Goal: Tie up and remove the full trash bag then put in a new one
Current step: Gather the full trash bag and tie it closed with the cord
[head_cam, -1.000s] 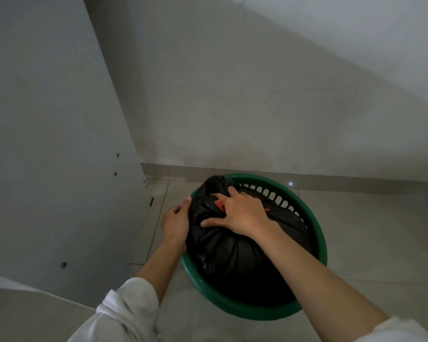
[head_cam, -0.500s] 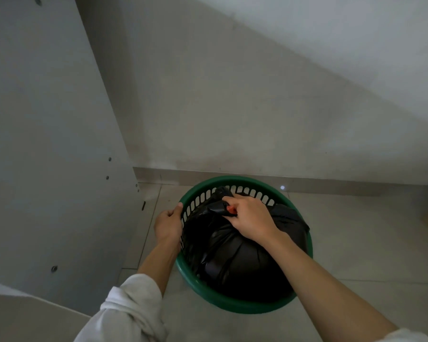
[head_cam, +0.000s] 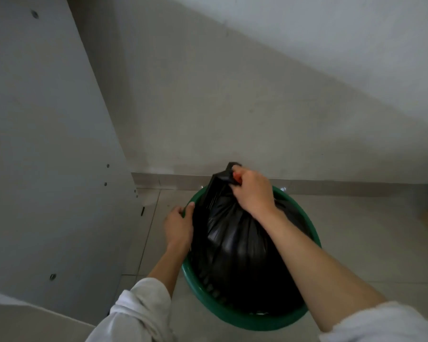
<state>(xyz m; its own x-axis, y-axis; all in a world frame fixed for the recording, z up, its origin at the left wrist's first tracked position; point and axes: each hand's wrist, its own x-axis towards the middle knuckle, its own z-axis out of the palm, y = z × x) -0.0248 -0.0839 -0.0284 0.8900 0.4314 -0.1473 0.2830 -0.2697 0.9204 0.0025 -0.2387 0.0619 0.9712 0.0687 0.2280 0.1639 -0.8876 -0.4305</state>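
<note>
**Both hands engaged: right hand point(head_cam: 253, 193) on trash bag point(head_cam: 232, 243), left hand point(head_cam: 179, 225) on bin point(head_cam: 232, 319)**

Two hands are in view. The right hand is closed in a fist round the gathered neck of the one black trash bag, holding it up above the rim. One small red piece point(head_cam: 236, 177) shows at the fist; what it is cannot be told. The left hand grips the left side of the rim of the one green bin, fingers curled over the edge. The bag's body fills the bin; whether its base is off the bottom cannot be told. Two white sleeves point(head_cam: 139, 309) are pushed up the forearms. The bin stands on a tiled floor point(head_cam: 356, 230) near the wall point(head_cam: 232, 107), beside one grey panel point(head_cam: 47, 144) with six small fastener heads.
</note>
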